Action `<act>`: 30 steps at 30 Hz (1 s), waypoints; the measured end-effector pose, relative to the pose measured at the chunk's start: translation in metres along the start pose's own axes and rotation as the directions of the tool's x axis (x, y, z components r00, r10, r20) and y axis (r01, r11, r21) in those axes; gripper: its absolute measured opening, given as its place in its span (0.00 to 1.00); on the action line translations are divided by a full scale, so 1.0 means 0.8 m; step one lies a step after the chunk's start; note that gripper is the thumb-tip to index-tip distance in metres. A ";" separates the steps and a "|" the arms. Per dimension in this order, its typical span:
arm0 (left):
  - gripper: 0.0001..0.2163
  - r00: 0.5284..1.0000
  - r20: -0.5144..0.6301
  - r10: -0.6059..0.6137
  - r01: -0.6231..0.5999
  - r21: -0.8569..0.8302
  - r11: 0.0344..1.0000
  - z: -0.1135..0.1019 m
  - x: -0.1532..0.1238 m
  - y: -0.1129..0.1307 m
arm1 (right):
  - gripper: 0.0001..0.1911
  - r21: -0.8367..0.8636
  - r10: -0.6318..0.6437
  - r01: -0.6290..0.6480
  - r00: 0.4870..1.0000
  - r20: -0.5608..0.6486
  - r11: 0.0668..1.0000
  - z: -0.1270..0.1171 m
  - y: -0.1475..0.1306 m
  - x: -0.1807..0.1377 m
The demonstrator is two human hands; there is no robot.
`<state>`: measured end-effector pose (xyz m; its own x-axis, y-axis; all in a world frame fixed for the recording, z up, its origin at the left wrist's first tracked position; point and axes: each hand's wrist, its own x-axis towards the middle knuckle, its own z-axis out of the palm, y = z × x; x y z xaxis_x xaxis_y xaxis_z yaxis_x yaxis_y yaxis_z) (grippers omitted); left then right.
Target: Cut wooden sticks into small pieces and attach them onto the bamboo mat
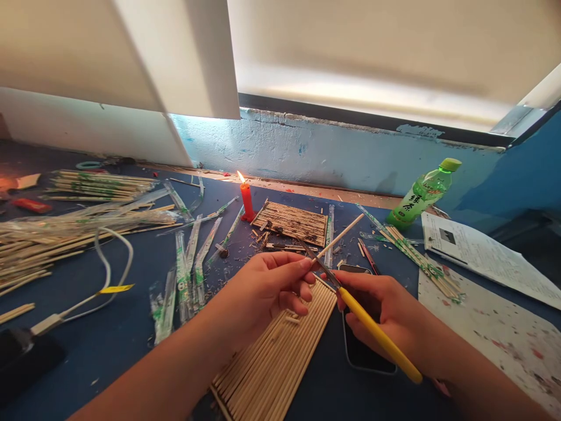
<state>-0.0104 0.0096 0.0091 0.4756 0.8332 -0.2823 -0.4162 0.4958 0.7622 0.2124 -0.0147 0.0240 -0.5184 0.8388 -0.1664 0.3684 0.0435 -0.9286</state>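
My left hand (pixel 276 283) pinches a thin wooden chopstick (pixel 344 237) between thumb and fingers; the stick slants up to the right. My right hand (pixel 385 316) is closed around a yellow-handled cutting tool (pixel 377 333). Its dark metal blade crosses the chopstick close to my left fingertips. Whether it has a second handle is hidden by my hand. Below my hands lies a flat panel of chopsticks (pixel 280 356) set side by side, with a short cut piece (pixel 291 320) on it. Behind is a smaller stick panel (pixel 298 219) with dark scorched marks.
A lit red candle (pixel 246 202) stands behind my left hand. A phone (pixel 368 351) lies under my right hand. Wrapped chopsticks (pixel 100 184), torn wrappers (pixel 182 275) and a white cable (pixel 103 263) spread leftward. A green tea bottle (pixel 421 196) and papers (pixel 495 257) are at right.
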 end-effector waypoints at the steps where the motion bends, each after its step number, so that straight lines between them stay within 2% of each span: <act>1: 0.07 1.000 0.002 0.003 -0.003 0.008 1.000 -0.001 0.001 -0.001 | 0.13 0.008 -0.008 0.008 1.000 0.013 1.000 0.001 -0.003 0.000; 4: 0.09 1.000 -0.001 0.016 -0.016 0.034 0.999 -0.003 0.003 -0.002 | 0.11 0.001 -0.008 0.008 0.999 0.043 1.000 0.003 -0.005 -0.002; 7: 0.09 0.998 -0.028 0.054 -0.051 0.111 0.993 0.000 0.000 -0.001 | 0.09 -0.076 0.024 -0.024 1.000 -0.001 0.997 0.005 -0.002 -0.006; 10: 0.09 0.991 -0.063 0.115 -0.097 0.232 0.968 0.004 -0.004 0.000 | 0.11 -0.127 0.024 -0.025 1.000 -0.015 0.992 0.006 0.001 -0.009; 13: 0.10 0.985 -0.096 0.143 -0.108 0.303 0.947 0.010 -0.007 0.002 | 0.13 -0.104 0.010 -0.011 1.000 -0.011 0.995 0.009 0.000 -0.007; 18: 0.10 0.982 -0.110 0.153 -0.106 0.344 0.933 0.014 -0.009 0.004 | 0.03 -0.106 0.003 -0.008 0.999 -0.044 0.994 0.016 -0.005 -0.006; 22: 0.10 0.987 -0.096 0.128 -0.099 0.266 0.959 0.012 -0.006 0.002 | 0.03 -0.199 -0.018 0.007 0.998 -0.054 0.980 0.015 -0.004 -0.008; 26: 0.10 0.999 0.005 0.050 -0.051 0.090 0.995 0.005 -0.001 0.000 | 0.01 -0.321 -0.050 0.010 0.992 -0.118 0.947 0.011 0.003 -0.007; 30: 0.10 0.999 0.036 0.037 -0.038 0.054 0.998 -0.002 0.002 -0.002 | 0.02 -0.347 -0.038 -0.001 0.994 -0.105 0.938 0.011 0.006 -0.005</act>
<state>-0.0104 0.0105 0.0064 0.4873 0.8415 -0.2334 -0.3916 0.4494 0.8029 0.2096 -0.0224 0.0174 -0.4482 0.8888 -0.0954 0.6135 0.2283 -0.7559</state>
